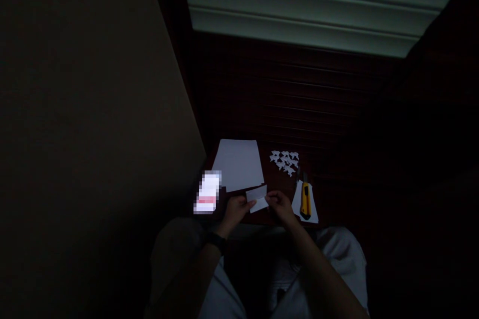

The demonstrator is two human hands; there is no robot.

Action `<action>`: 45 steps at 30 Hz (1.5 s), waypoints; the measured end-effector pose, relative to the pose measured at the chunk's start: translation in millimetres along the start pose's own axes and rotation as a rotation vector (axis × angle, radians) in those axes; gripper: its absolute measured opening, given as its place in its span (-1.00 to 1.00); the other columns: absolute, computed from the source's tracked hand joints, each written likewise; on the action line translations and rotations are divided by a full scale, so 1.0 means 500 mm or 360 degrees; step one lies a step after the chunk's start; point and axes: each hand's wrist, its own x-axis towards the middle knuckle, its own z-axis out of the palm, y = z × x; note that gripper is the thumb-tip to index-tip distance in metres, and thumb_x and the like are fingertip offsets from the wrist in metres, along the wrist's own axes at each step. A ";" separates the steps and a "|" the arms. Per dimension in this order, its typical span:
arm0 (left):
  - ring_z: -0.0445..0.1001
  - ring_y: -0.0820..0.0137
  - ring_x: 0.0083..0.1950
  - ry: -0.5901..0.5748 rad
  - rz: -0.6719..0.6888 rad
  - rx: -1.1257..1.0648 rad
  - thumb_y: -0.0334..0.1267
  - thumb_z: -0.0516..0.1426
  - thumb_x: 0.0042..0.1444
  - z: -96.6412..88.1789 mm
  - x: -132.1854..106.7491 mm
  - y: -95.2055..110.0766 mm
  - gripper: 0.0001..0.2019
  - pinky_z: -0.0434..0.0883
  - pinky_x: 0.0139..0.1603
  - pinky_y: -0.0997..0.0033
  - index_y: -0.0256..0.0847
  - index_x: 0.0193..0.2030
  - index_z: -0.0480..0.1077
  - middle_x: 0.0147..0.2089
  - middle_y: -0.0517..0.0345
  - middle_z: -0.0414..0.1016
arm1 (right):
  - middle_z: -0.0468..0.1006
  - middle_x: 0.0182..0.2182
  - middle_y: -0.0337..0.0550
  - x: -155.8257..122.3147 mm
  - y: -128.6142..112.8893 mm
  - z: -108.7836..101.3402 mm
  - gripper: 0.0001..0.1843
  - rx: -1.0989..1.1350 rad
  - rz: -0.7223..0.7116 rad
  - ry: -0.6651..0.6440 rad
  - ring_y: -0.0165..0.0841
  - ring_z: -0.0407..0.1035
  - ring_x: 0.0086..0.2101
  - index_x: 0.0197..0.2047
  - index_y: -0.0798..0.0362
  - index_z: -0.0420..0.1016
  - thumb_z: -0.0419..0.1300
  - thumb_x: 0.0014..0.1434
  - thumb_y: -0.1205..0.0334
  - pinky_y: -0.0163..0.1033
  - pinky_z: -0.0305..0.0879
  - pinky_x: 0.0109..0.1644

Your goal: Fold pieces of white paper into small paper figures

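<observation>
A small piece of white paper (257,199) with a crease across it is held up between both hands, just over the near edge of a dark table. My left hand (237,209) pinches its left side, thumb on top. At its right edge, the fingers of my right hand (280,205) are closed on the paper. Beyond the hands lies a larger white sheet (239,164). To the right, a yellow utility knife (306,201) rests on a small stack of white paper (314,209). Several small folded white paper pieces (285,160) lie in a cluster farther back.
A lit phone-like screen (208,192), blurred out, is at the table's left, overlapping the sheet's corner. A plain wall (93,84) rises on the left. Dark slatted panelling (292,89) stands behind the table, under pale slats (299,10). The light is very dim.
</observation>
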 end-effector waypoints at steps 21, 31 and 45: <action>0.40 0.36 -0.48 -0.0286 -0.0032 -0.0004 -0.12 0.20 -0.18 -0.004 -0.002 0.003 -0.72 0.26 -0.53 0.49 -0.37 -0.52 0.43 -0.53 0.08 0.46 | 0.47 -0.54 -0.21 0.010 0.009 -0.011 -0.61 -0.0073 0.0018 0.0080 -0.44 0.28 -0.60 -0.28 0.13 0.46 0.27 -0.20 0.10 -0.36 0.15 -0.56; 0.37 0.22 -0.08 -0.0215 -0.0092 -0.0496 -0.28 0.10 -0.06 -0.003 -0.017 0.061 -0.51 0.33 -0.19 0.32 -0.24 0.08 0.23 -0.03 0.01 0.39 | 0.54 -0.42 -0.09 0.007 0.009 -0.008 -0.65 -0.0176 -0.0068 -0.0041 -0.29 0.38 -0.41 -0.31 0.12 0.52 0.25 -0.15 0.07 -0.22 0.26 -0.31; 0.42 0.27 -0.24 -0.0109 -0.0063 -0.0528 -0.21 0.14 -0.08 -0.019 -0.007 0.040 -0.76 0.29 -0.23 0.36 -0.33 -0.30 0.45 -0.28 0.00 0.49 | 0.43 -0.44 -0.25 0.021 -0.089 0.001 -0.74 -0.0920 -0.0460 -0.0541 -0.45 0.28 -0.45 -0.17 0.06 0.35 0.10 0.00 0.31 -0.37 0.17 -0.37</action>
